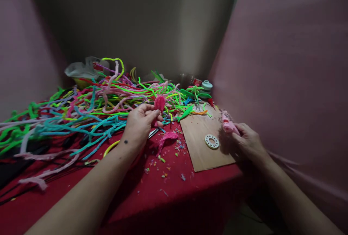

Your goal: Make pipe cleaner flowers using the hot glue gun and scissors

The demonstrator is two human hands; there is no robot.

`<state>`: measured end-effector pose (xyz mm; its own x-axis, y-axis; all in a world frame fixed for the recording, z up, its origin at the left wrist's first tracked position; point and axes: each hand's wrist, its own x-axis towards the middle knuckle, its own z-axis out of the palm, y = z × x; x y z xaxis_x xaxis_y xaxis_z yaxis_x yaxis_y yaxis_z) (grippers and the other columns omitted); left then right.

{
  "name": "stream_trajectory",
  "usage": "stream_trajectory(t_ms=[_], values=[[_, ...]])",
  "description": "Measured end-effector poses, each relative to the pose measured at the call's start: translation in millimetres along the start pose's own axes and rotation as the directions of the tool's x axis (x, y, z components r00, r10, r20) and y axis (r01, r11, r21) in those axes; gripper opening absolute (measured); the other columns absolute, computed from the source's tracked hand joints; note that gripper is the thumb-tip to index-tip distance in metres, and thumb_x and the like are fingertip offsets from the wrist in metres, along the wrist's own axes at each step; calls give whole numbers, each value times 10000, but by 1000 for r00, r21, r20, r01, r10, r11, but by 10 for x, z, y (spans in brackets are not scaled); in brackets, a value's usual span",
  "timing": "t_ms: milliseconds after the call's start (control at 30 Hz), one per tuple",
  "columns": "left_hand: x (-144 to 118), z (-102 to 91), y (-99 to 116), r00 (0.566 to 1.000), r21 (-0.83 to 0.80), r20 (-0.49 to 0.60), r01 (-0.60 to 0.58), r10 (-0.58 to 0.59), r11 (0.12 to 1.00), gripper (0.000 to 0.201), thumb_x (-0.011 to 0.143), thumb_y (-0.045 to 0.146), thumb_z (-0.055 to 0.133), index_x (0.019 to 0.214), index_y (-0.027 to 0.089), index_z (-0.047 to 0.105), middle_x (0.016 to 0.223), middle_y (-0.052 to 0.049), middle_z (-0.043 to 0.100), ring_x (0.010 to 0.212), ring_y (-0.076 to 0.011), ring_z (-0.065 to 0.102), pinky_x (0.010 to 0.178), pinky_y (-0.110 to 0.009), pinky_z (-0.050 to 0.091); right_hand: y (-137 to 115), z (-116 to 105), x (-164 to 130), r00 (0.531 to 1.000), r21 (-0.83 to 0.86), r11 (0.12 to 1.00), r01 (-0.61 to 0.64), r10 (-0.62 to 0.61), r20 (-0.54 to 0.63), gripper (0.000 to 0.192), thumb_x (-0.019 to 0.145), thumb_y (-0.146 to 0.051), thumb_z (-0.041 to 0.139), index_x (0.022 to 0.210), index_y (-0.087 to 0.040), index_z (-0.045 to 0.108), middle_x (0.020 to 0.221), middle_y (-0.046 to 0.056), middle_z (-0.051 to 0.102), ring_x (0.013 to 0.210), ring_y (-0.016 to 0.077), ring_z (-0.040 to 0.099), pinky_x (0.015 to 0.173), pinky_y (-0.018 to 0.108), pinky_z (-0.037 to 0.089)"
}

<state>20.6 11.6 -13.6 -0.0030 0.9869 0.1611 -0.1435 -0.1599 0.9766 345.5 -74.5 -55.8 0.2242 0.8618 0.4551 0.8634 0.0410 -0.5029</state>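
- The left hand is closed around a small pink fuzzy piece, pinched between thumb and fingertips so that its rounded top stands up above the fingers.
- The right hand is wrapped around a pink glue gun, fingers curled over its body, with the front end pointing away from the person.
- The landmark here is a tan cardboard sheet lying flat on a table covered with a red cloth.
- The glue gun sits over the right edge of the cardboard sheet, and the right hand rests just off that edge.
- The pink fuzzy piece is held to the left of the cardboard sheet, above the cloth, well apart from the glue gun.
- A white ring with small holes lies on the cardboard sheet, near the right hand but not touching it.
- A loose pink strip lies on the cloth just left of the cardboard sheet, below the left hand.
- Small coloured scraps are scattered on the cloth beside the cardboard's left edge.
- A large tangled heap of pipe cleaners in green, teal, pink and yellow spreads far to the left of the cardboard sheet.
- Small green flower shapes stand just beyond the far edge of the cardboard sheet.
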Motion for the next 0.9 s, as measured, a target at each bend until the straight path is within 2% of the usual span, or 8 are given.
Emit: stream_trajectory(t_ms=[167, 367, 633, 700, 733, 800, 833, 900], values=[[27, -31, -2, 999, -48, -10, 40, -41, 998, 74, 695, 137, 616, 731, 135, 551, 535, 4, 635, 403, -98, 576, 432, -178, 445, 213, 9, 37, 989, -314, 946, 81, -36, 146, 406, 820, -377, 504, 1175, -207, 607, 903, 82, 595, 790, 227, 577, 685, 310, 428], [33, -36, -11, 999, -32, 25, 36, -35, 999, 46, 707, 136, 592, 726, 138, 551, 534, 6, 627, 404, -94, 568, 447, -183, 447, 327, 0, 174, 970, -343, 926, 157, -78, 231, 396, 838, -410, 491, 1180, -246, 605, 907, 78, 591, 761, 204, 569, 646, 280, 416], [-2, -47, -1, 998, -33, 61, 25, -23, 999, 80, 703, 166, 594, 747, 135, 536, 558, 10, 625, 426, -87, 565, 473, -186, 445, 287, -77, 266, 935, -422, 872, 248, -102, 339, 397, 810, -353, 491, 1133, -174, 640, 894, 117, 577, 819, 243, 556, 711, 339, 434], [-9, -43, 8, 998, -32, 56, 11, -9, 999, 60, 701, 146, 568, 747, 134, 531, 556, 12, 621, 426, -88, 564, 479, -191, 447, 143, -101, 245, 954, -483, 837, 259, -144, 263, 331, 788, -318, 513, 1026, -159, 678, 922, 143, 592, 891, 286, 541, 761, 392, 427], [-10, -40, 11, 999, -30, 54, 6, -4, 1000, 57, 696, 132, 555, 746, 134, 528, 553, 13, 619, 425, -87, 563, 481, -192, 446, 22, -85, 224, 975, -493, 845, 209, -142, 171, 296, 788, -321, 516, 941, -138, 691, 912, 155, 592, 885, 295, 540, 755, 406, 429], [-8, -36, 9, 999, -25, 51, -6, 7, 1000, 70, 680, 106, 536, 743, 135, 523, 552, 17, 617, 427, -86, 563, 486, -192, 445, -322, 25, 157, 976, -356, 909, 216, -205, 68, 223, 799, -266, 504, 882, -155, 678, 903, 135, 594, 838, 258, 552, 722, 383, 443], [-6, -36, 6, 998, -26, 53, -11, 12, 1000, 82, 671, 98, 530, 743, 137, 521, 551, 18, 617, 429, -87, 565, 487, -192, 444, -532, 119, 113, 959, -216, 935, 281, -264, 104, 203, 812, -224, 486, 896, -177, 665, 905, 107, 601, 820, 226, 561, 710, 356, 450], [-1, -38, -1, 998, -37, 61, -22, 24, 999, 103, 656, 90, 530, 745, 140, 519, 550, 21, 618, 436, -89, 567, 489, -193, 445, -975, 361, 19, 880, -15, 906, 424, -408, 243, 201, 818, -216, 510, 969, -197, 642, 932, 80, 602, 844, 201, 562, 736, 334, 452]])
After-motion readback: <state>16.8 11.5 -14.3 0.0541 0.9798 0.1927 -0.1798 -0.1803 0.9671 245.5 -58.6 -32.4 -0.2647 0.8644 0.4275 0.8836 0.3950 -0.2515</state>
